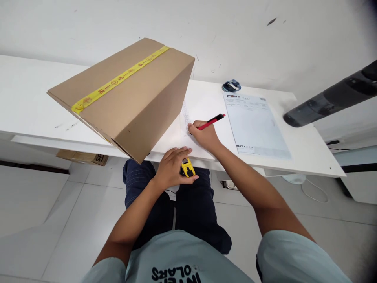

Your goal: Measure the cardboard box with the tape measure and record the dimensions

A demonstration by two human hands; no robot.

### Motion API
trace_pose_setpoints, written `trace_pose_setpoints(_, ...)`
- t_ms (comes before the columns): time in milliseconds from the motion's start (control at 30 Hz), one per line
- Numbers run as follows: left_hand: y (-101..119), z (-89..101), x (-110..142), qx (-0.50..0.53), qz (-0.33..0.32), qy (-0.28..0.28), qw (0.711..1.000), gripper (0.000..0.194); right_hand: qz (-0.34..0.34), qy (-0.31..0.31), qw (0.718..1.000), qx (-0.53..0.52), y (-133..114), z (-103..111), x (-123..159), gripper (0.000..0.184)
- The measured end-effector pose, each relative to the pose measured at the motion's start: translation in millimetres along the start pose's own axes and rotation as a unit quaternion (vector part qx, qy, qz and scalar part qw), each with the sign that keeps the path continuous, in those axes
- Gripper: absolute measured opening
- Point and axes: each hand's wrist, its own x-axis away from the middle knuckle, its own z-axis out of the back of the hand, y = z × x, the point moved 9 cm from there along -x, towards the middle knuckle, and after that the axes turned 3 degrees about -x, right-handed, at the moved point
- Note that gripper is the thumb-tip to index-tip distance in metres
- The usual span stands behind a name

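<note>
"2 hands of ours are at the white table [306, 145]. What does our right hand [203, 134] have?"

"We have a red and black pen [212, 121] pinched between thumb and fingers, its back end slanting up to the right. The hand rests on white paper [185, 114] with small handwriting; our fingers hide the pen's tip."

"And our left hand [174, 167]?"

"With it we hold a yellow and black tape measure [187, 168], kept between the thumb below and the fingers above. Our fingertips lie at the table's front edge, left of the pen and nearer our body."

"What do we see on the left?"

"1 big brown box [141, 90] sits just beside the paper, its near corner reaching past the table's front edge. 1 strip of yellow tape [120, 79] with red print runs along its top."

"And on the right?"

"1 printed sheet [256, 125] lies flat near our right forearm, PONY at its head. A small blue object [231, 85] is by its upper left corner; we cannot tell what it is. Below the table, at left, we see 1 smaller carton [82, 157]."
</note>
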Motion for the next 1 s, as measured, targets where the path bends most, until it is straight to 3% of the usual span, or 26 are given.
trace_pose_setpoints(467,-1.0,3.0,0.0,-0.008,0.004,0.004,1.000,0.076,-0.014,0.022,0.999,-0.032,3.0,7.2,-5.7,0.042)
trace_pose_setpoints(633,1.9,7.1,0.6,-0.029,-0.028,0.042,0.998,0.080,0.001,0.145,0.986,-0.081,1.3,42.1,-11.7,0.035)
trace_pose_setpoints(733,0.9,11.5,-3.6,-0.034,-0.029,0.035,0.998,0.076,0.033,0.194,0.980,0.008,-3.5,57.0,-12.1,0.031)
trace_pose_setpoints(833,-1.0,18.5,-10.7,-0.019,-0.008,-0.014,1.000,0.071,0.045,0.181,0.972,0.142,-4.4,56.0,-15.3,0.020)
trace_pose_setpoints(933,-4.5,25.7,-10.9,0.027,0.045,-0.066,0.996,0.064,0.004,0.165,0.963,0.213,7.4,53.6,-20.8,0.042)
trace_pose_setpoints(1000,-4.4,32.0,-5.6,0.055,0.080,-0.063,0.993,0.061,-0.025,0.160,0.962,0.220,15.3,53.1,-25.3,0.044)
